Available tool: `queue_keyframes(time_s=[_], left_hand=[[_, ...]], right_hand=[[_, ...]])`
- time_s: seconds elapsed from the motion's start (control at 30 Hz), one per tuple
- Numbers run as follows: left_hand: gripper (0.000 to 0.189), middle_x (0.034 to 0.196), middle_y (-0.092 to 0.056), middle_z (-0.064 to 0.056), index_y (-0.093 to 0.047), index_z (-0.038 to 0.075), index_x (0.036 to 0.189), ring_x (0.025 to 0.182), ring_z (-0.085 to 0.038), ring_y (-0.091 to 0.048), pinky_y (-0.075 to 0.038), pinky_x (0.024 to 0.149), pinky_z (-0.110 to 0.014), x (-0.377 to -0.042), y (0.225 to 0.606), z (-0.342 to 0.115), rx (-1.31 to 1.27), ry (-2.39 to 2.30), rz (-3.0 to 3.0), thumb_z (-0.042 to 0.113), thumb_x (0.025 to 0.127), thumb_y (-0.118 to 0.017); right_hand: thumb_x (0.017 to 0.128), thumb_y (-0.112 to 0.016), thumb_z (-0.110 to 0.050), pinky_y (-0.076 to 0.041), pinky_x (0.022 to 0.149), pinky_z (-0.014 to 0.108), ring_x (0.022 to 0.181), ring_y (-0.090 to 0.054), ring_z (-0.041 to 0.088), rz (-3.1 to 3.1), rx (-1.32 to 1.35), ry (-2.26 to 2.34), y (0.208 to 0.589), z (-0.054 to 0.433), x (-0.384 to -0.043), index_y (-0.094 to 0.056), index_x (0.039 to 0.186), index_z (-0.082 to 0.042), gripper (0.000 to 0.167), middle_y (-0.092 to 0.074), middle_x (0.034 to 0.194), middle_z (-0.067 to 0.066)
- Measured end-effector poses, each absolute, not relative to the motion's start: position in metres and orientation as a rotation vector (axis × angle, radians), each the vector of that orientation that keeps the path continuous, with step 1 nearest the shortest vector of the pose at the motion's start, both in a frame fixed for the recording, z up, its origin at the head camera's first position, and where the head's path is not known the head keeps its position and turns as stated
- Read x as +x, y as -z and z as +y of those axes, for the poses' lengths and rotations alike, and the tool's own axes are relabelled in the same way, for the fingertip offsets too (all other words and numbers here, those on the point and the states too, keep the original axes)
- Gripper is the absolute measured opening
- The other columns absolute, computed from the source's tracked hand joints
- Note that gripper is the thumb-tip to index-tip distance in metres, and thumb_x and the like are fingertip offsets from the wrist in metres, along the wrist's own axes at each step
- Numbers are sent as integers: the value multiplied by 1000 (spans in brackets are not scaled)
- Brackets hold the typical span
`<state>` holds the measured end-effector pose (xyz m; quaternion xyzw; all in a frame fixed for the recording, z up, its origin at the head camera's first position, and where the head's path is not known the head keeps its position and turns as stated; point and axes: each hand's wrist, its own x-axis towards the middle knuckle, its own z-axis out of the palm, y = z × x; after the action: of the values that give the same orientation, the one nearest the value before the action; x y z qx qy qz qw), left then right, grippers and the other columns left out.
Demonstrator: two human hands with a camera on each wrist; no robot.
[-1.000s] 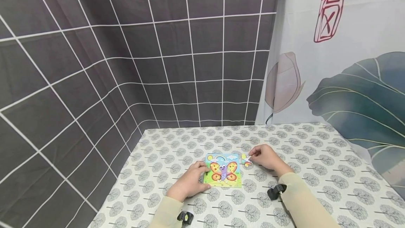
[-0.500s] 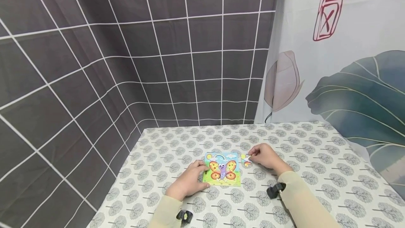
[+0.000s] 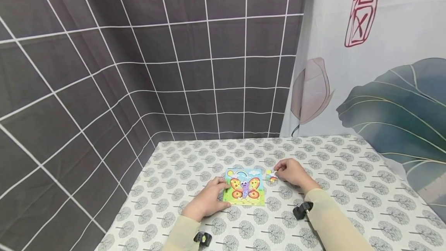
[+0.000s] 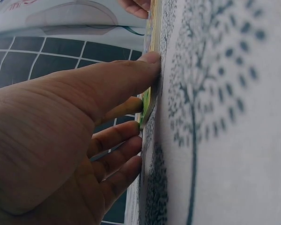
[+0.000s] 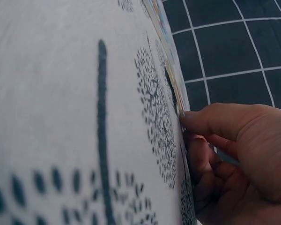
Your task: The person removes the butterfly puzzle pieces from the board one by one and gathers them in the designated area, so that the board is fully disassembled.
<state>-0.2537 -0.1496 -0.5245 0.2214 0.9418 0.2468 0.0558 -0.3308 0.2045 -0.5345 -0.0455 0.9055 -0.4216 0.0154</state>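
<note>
A square butterfly board (image 3: 244, 187) lies flat on the desk (image 3: 139, 220) before me, my left hand (image 3: 208, 200) at its near left corner with the thumb and loosely spread fingers touching its edges, while just beside its right edge, towards the far corner, my right hand (image 3: 292, 171) pinches a small bright-coloured piece (image 3: 270, 176). A pale cloth (image 3: 352, 212) printed with grey trees covers the desk; behind hangs a dark curtain (image 3: 181, 74) with white grid lines, and to the right a pale curtain (image 3: 331, 22) bearing a large blue-green leaf
</note>
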Motion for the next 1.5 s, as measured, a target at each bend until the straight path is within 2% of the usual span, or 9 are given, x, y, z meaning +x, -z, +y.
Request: queue_keyframes(time_s=[0.23,0.7,0.97,1.33,1.5], left_hand=[[67,146,-50,2,-64,15,142,139,-24,-47,-42,118,-47,-255,523,-149,671,-750,2864,36,84,-87],[67,145,-51,1,-65,15,142,140,-25,-47,-41,119,-48,-256,523,-149,649,-770,2862,36,83,-88],[68,143,-53,1,-66,14,141,137,-24,-49,-43,118,-47,-255,519,-146,670,-760,2879,34,81,-90],[66,146,-53,2,-65,16,143,138,-23,-49,-43,118,-46,-252,515,-136,711,-752,2854,26,82,-89],[66,158,-48,2,-62,17,146,144,-25,-45,-40,120,-47,-251,517,-129,801,-678,2850,31,86,-86]], right_hand=[[82,-80,-5,-52,66,29,74,-59,19,2769,-65,1344,528,203,-332,-76,92,-9,12,-65,82,4],[82,-79,-5,-53,70,32,76,-61,20,2742,-66,1330,527,203,-336,-77,95,-7,14,-68,85,3],[82,-80,-5,-53,68,31,76,-61,19,2734,-105,1332,525,204,-336,-76,96,-5,14,-68,85,4],[81,-81,-9,-55,67,30,76,-62,20,2755,-113,1315,523,196,-338,-76,95,-7,15,-68,84,4],[83,-80,-10,-55,64,30,74,-61,19,2774,-130,1289,522,189,-340,-76,95,-8,13,-67,83,3]])
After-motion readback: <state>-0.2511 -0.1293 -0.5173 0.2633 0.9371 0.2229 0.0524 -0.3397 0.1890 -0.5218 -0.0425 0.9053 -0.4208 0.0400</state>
